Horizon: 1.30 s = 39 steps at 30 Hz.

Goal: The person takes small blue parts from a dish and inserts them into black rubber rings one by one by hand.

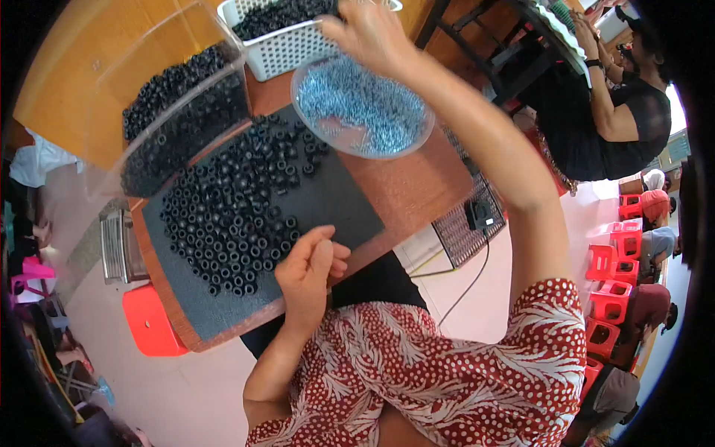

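Observation:
On the near edge of the dark grey mat, my left hand is closed with its fingers curled. Whatever it may hold is too small or hidden to make out. Beside it spreads a single-layer heap of small black rings. My right arm stretches far forward, and my right hand is above the right end of a white perforated basket containing black pieces. Its thumb stands apart; the other fingers are partly cut off by the top edge. Just below that hand is a round clear tub of small shiny bluish metal parts.
A clear plastic bin of black rings leans at the table's left. The brown table borders the mat. Red stools stand below and along the right. A cable runs by a dark grate. Another person works at upper right.

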Each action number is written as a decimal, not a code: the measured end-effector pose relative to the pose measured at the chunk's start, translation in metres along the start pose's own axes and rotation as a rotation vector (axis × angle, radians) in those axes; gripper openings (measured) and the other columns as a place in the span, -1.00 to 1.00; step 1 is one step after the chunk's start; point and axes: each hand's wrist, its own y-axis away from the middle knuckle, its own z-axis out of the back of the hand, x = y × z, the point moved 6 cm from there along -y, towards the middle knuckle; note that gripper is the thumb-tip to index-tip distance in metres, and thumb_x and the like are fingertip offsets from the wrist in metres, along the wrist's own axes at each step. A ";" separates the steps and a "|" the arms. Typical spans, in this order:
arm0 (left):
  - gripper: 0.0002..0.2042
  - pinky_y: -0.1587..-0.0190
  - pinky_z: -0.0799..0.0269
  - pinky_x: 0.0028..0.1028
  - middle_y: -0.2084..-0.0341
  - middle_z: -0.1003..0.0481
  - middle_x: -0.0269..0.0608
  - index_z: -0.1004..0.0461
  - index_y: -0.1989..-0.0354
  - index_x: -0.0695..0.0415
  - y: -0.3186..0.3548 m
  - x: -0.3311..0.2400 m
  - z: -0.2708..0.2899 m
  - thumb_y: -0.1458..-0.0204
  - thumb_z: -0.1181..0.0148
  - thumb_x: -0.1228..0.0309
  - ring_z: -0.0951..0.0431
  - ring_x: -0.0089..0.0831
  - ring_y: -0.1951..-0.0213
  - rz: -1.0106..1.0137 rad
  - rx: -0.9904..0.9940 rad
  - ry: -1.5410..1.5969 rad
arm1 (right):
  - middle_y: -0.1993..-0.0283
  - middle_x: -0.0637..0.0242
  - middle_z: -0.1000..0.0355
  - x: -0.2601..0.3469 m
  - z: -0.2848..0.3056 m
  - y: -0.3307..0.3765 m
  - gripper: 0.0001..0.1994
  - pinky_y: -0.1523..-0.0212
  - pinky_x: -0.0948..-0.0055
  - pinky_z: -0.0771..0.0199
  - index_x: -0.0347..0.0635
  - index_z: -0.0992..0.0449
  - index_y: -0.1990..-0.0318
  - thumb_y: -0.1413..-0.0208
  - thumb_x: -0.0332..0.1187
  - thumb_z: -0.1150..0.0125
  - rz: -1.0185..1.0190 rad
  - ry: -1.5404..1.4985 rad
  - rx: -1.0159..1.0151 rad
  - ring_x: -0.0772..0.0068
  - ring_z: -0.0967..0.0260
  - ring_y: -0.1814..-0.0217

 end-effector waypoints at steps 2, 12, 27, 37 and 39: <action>-0.76 0.45 -0.36 -0.68 0.46 -0.50 -0.23 -0.38 0.08 0.31 0.005 0.008 0.009 -0.15 0.04 0.43 -0.43 -0.65 0.49 0.053 -0.042 0.017 | 0.45 -0.12 -0.38 -0.002 -0.009 -0.035 -0.81 0.34 0.09 -0.35 -0.35 -0.38 0.50 0.14 -0.36 -0.14 -0.073 -0.021 0.112 -0.10 -0.38 0.31; -0.82 0.48 -0.38 -0.67 0.46 -0.50 -0.19 -0.42 0.17 0.29 -0.001 0.008 0.007 -0.13 0.00 0.45 -0.44 -0.63 0.52 -0.032 0.017 0.053 | 0.52 0.20 -0.33 0.095 -0.016 0.087 -0.84 0.41 0.21 -0.33 -0.18 -0.40 0.48 0.23 -0.40 -0.26 0.285 -0.428 0.210 0.09 -0.33 0.40; -0.82 0.45 -0.38 -0.67 0.47 -0.51 -0.19 -0.42 0.20 0.29 0.004 0.007 0.007 -0.12 -0.01 0.44 -0.44 -0.63 0.52 -0.062 0.006 0.038 | 0.47 0.25 -0.25 0.132 -0.016 0.128 -0.89 0.41 0.41 -0.23 -0.18 -0.38 0.56 0.35 -0.44 -0.14 0.460 -0.124 0.259 0.27 -0.20 0.35; -0.81 0.49 -0.36 -0.69 0.48 -0.50 -0.23 -0.42 0.18 0.28 -0.008 0.007 0.008 -0.13 -0.01 0.43 -0.42 -0.66 0.54 -0.041 -0.014 0.094 | 0.45 0.20 -0.24 0.127 -0.029 0.130 -0.91 0.32 0.36 -0.25 -0.23 -0.30 0.53 0.25 -0.46 -0.05 0.367 -0.221 0.240 0.21 -0.19 0.33; -0.81 0.49 -0.38 -0.67 0.48 -0.50 -0.20 -0.41 0.18 0.29 -0.008 0.009 0.009 -0.13 -0.01 0.43 -0.43 -0.64 0.54 -0.029 -0.007 0.160 | 0.44 0.28 -0.24 0.117 -0.024 0.131 -0.83 0.43 0.47 -0.26 -0.23 -0.31 0.47 0.23 -0.54 -0.20 0.244 -0.308 0.221 0.36 -0.24 0.36</action>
